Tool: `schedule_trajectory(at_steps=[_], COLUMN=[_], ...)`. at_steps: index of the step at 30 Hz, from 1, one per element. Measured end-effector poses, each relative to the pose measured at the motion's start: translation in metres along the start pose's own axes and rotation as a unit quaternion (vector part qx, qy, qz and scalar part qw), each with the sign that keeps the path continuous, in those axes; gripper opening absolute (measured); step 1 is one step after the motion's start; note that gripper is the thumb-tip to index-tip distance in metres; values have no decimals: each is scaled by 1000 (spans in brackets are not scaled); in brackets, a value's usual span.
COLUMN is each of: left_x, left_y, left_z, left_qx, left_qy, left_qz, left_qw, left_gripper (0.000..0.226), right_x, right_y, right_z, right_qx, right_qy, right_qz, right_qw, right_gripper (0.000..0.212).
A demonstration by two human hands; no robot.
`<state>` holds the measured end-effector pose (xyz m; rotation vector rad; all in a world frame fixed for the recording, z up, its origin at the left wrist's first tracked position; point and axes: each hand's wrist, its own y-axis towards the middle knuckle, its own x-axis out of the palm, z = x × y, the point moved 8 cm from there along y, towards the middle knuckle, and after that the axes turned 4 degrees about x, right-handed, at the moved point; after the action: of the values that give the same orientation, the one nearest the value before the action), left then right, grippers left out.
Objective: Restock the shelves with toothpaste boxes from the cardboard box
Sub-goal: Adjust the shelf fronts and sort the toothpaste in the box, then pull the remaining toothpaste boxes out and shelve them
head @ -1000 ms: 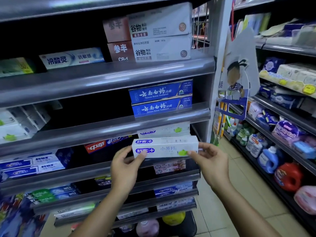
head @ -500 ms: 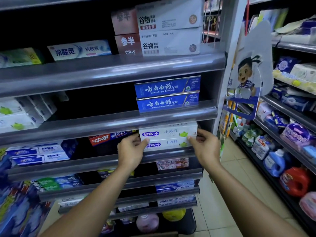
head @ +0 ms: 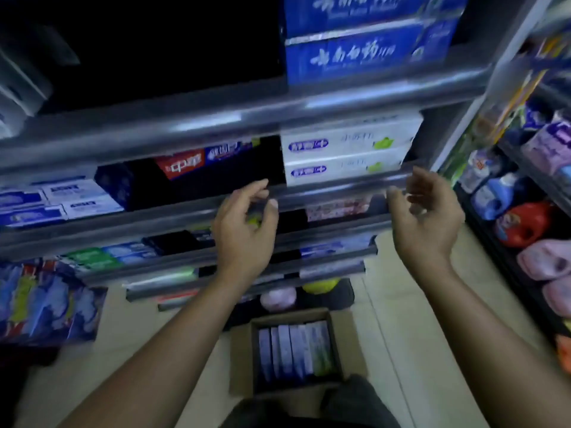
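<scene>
Two white toothpaste boxes [head: 346, 156] with blue logos lie stacked on a grey shelf [head: 340, 186], right of centre. My left hand [head: 244, 223] hovers just below and left of the stack, fingers loosely curled, holding nothing. My right hand [head: 423, 217] hangs below the stack's right end, fingers relaxed and empty. On the floor below, an open cardboard box [head: 244, 359] holds several toothpaste boxes [head: 293, 350] standing on edge.
Blue toothpaste boxes [head: 364, 54] sit on the shelf above. Red and blue boxes [head: 197, 159] lie left of the white stack, more white-blue boxes [head: 55, 199] at far left. Detergent bottles [head: 513, 223] fill the rack on the right. Tiled floor surrounds the cardboard box.
Both hands have let go of the white box, which now lies on the stack, and drawn back below the shelf. The view has tilted down, revealing the cardboard box.
</scene>
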<state>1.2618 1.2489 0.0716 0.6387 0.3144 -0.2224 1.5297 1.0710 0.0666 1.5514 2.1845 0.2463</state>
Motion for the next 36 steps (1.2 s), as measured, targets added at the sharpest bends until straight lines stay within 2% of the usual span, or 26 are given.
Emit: schedule_trajectory(at_steps=[2,3,6,9,11,14,19,21,25,28,33,36], left_x=[-10,-12,-17,-14,-2,28,106,132,174,196,222,224], left_y=[-44,-68,-149,-230,-283,-367,-492,-530,-586,-617,-661,-673], left_z=[-26,-47,-122,-195,-244,-313,-434,-478,-551,-592,-637,-645], left_qx=[10,-12,-130,-245,-314,-396,-459,-493,-511,-548,-591,-606], left_qy=[18,22,25,41,76,147,205,213,262,269,256,256], left_qz=[-51,-86,-175,-218,-247,-319,-422,-426,-439,-416,-377,-335], left_qw=[999,996,976,944,913,848,754,728,691,674,665,674], left_gripper=[24,24,25,36,39,26,35,39,71,96,102,92], right_x=[14,23,50,66,77,100,140,151,162,164,160,158], right_y=[-46,-71,-150,-229,-275,-337,-421,-448,-482,-495,-510,-515], right_z=[19,33,96,178,230,307,441,487,561,597,620,626], right_qx=[18,45,161,292,360,435,487,494,487,477,459,464], right_qy=[-26,-34,-54,-96,-115,-130,-181,-192,-207,-205,-180,-163], right_qz=[-50,-84,-181,-245,-277,-329,-404,-424,-439,-439,-444,-448], right_qw=[998,995,969,919,883,828,753,734,727,734,748,747], right_gripper=[25,22,14,17,21,9,7,9,6,5,5,5])
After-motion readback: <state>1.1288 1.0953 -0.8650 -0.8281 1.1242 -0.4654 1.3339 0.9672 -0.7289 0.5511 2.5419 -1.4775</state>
